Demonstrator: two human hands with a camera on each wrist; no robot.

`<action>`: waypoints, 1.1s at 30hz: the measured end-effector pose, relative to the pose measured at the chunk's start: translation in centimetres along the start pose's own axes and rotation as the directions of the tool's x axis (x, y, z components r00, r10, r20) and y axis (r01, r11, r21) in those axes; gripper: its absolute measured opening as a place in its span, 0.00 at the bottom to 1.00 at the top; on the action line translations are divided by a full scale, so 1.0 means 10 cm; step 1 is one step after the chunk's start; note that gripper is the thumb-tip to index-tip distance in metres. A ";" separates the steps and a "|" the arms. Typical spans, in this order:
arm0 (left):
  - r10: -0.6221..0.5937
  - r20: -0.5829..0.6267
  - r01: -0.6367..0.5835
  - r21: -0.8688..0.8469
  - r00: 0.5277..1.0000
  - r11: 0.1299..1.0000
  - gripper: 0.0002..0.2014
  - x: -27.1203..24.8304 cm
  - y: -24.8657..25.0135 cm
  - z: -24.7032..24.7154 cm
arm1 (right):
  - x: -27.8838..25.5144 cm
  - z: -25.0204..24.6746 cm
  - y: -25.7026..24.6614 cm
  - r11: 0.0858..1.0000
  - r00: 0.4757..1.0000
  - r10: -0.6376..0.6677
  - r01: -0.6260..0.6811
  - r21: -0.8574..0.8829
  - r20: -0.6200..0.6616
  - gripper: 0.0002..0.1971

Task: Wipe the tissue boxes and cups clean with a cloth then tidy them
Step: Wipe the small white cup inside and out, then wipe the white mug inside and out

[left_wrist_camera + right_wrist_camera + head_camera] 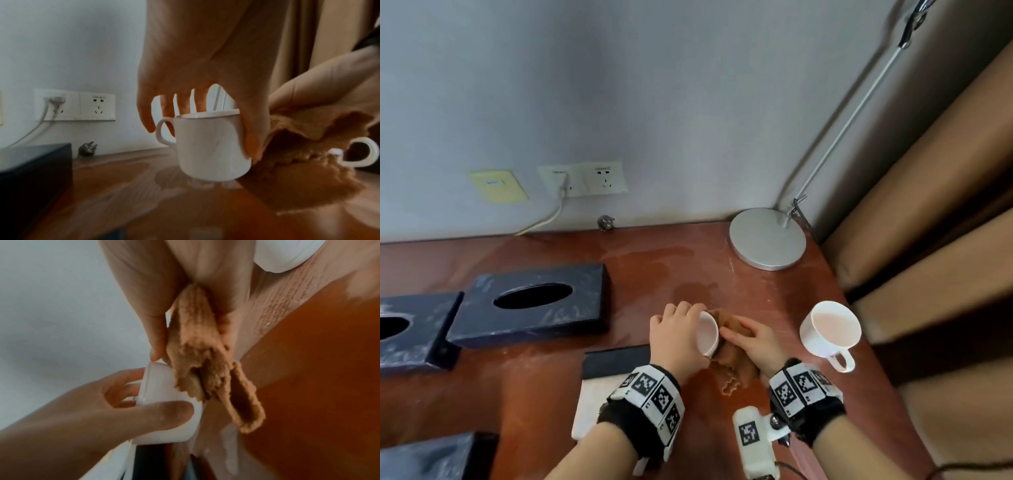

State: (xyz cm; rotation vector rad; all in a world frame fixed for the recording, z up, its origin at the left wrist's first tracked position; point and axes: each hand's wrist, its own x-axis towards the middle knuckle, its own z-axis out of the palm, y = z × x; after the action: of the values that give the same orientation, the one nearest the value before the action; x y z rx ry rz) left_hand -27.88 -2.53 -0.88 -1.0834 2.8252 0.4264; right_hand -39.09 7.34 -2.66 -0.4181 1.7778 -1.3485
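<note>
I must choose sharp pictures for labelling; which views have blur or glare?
Head view: fairly sharp, wide-angle bending at edges. Left wrist view: dim, the small white ceramic cup slightly smeared. Right wrist view: the brown fuzzy cloth soft, pale glare on the reddish wooden table.

From my feed I see a reddish-brown wooden table (544, 387) pushed against a pale grey wall (619, 85) with a double socket plate (582, 179), one plug in. A silver lamp base (767, 238) sits in the far corner beside tan curtains (928, 205).

no text anywhere is sharp enough to read.
</note>
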 end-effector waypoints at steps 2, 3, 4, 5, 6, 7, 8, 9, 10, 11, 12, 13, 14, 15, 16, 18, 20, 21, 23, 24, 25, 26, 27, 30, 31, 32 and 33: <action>-0.047 0.027 0.047 0.007 0.999 0.999 0.36 -0.05 0.02 0.14 | 0.00 -0.04 0.11 0.998 1.000 0.003 -0.002 -0.059 0.029 0.15; -0.059 0.034 0.059 0.007 0.998 0.998 0.35 -0.07 0.03 0.20 | 0.00 -0.05 0.15 0.997 0.999 0.000 0.003 -0.081 0.041 0.15; -0.065 0.040 0.065 0.011 0.997 0.998 0.33 -0.10 0.03 0.26 | 0.00 -0.06 0.18 0.995 0.998 -0.004 0.010 -0.102 0.057 0.15; -0.068 0.045 0.067 0.021 0.997 0.998 0.32 -0.12 0.04 0.32 | 0.01 -0.07 0.20 0.993 0.997 -0.009 0.018 -0.121 0.073 0.15; -0.069 0.049 0.068 0.030 0.996 0.997 0.32 -0.14 0.04 0.36 | 0.01 -0.07 0.21 0.990 0.996 -0.016 0.028 -0.137 0.091 0.15; -0.071 0.053 0.069 0.037 0.996 0.997 0.32 -0.15 0.04 0.40 | 0.01 -0.06 0.21 0.988 0.994 -0.021 0.036 -0.152 0.104 0.16; -0.076 0.057 0.073 0.040 0.996 0.996 0.33 -0.16 0.04 0.44 | 0.01 -0.06 0.21 0.985 0.993 -0.028 0.047 -0.168 0.114 0.16; -0.081 0.059 0.079 0.042 0.995 0.996 0.33 -0.17 0.04 0.46 | 0.01 -0.06 0.21 0.979 0.992 -0.034 0.057 -0.198 0.120 0.17; -0.085 0.063 0.083 0.045 0.994 0.996 0.34 -0.18 0.05 0.48 | 0.01 -0.06 0.21 0.970 0.991 -0.040 0.070 -0.235 0.128 0.17; -0.088 0.067 0.084 0.051 0.994 0.995 0.34 -0.18 0.05 0.50 | 0.00 -0.05 0.21 0.958 0.990 -0.042 0.078 -0.274 0.136 0.18; -0.091 0.073 0.086 0.058 0.993 0.995 0.34 -0.19 0.06 0.50 | 0.00 -0.04 0.20 0.948 0.988 -0.044 0.088 -0.305 0.149 0.18; -0.095 0.075 0.090 0.068 0.993 0.994 0.34 -0.19 0.07 0.51 | 0.00 -0.04 0.19 0.939 0.986 -0.044 0.096 -0.329 0.161 0.18; -0.102 0.075 0.096 0.077 0.992 0.992 0.34 -0.20 0.08 0.51 | 0.00 -0.04 0.17 0.934 0.984 -0.044 0.102 -0.342 0.173 0.18; -0.106 0.074 0.100 0.087 0.992 0.991 0.34 -0.20 0.09 0.51 | 0.00 -0.03 0.16 0.929 0.982 -0.043 0.107 -0.354 0.182 0.18; -0.108 0.075 0.101 0.097 0.991 0.990 0.35 -0.20 0.10 0.51 | 0.00 -0.03 0.14 0.925 0.981 -0.043 0.111 -0.364 0.191 0.18; -0.110 0.082 0.100 0.124 0.990 0.987 0.35 -0.20 0.12 0.51 | 0.01 -0.02 0.13 0.915 0.978 -0.038 0.116 -0.387 0.203 0.17; -0.113 0.102 0.096 0.158 0.988 0.983 0.38 -0.19 0.13 0.51 | 0.02 -0.04 0.12 0.910 0.977 -0.034 0.119 -0.397 0.213 0.16; -0.116 0.123 0.092 0.181 0.986 0.979 0.41 -0.19 0.13 0.50 | 0.01 -0.05 0.12 0.909 0.974 -0.037 0.125 -0.398 0.222 0.16; -0.131 0.188 0.088 0.219 0.973 0.972 0.51 -0.15 0.13 0.45 | -0.01 -0.10 0.07 0.910 0.970 -0.052 0.144 -0.388 0.238 0.16; -0.145 0.214 0.095 0.230 0.966 0.969 0.56 -0.12 0.14 0.40 | -0.02 -0.15 0.02 0.914 0.969 -0.065 0.154 -0.376 0.239 0.16; -0.155 0.219 0.102 0.234 0.963 0.967 0.60 -0.08 0.16 0.34 | -0.03 -0.23 -0.05 0.920 0.969 -0.088 0.168 -0.353 0.230 0.16; -0.155 0.208 0.106 0.226 0.966 0.968 0.61 -0.02 0.19 0.26 | -0.03 -0.33 -0.13 0.927 0.971 -0.120 0.184 -0.327 0.205 0.16; -0.144 0.187 0.105 0.203 0.972 0.974 0.61 0.04 0.24 0.18 | -0.03 -0.45 -0.24 0.930 0.973 -0.166 0.209 -0.302 0.162 0.16; -0.053 0.131 0.041 0.093 0.990 0.995 0.56 0.25 0.47 0.03 | 0.01 -0.96 -0.60 0.942 0.952 -0.302 0.289 -0.171 -0.052 0.16; -0.010 0.115 0.003 0.062 0.993 0.998 0.54 0.33 0.57 0.03 | 0.02 -1.17 -0.71 0.935 0.930 -0.341 0.320 -0.152 -0.134 0.16; 0.034 0.105 -0.038 0.031 0.994 0.999 0.53 0.39 0.69 0.06 | 0.05 -1.38 -0.79 0.926 0.904 -0.371 0.341 -0.165 -0.212 0.15; 0.075 0.107 -0.075 -0.007 0.991 0.997 0.52 0.44 0.80 0.10 | 0.06 -1.59 -0.84 0.916 0.878 -0.391 0.343 -0.209 -0.277 0.14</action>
State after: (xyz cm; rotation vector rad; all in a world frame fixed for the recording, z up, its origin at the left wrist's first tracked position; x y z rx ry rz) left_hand -36.55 0.62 -0.77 -0.9277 2.7778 0.4802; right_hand -53.65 13.74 5.73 -0.6879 2.1541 -1.6163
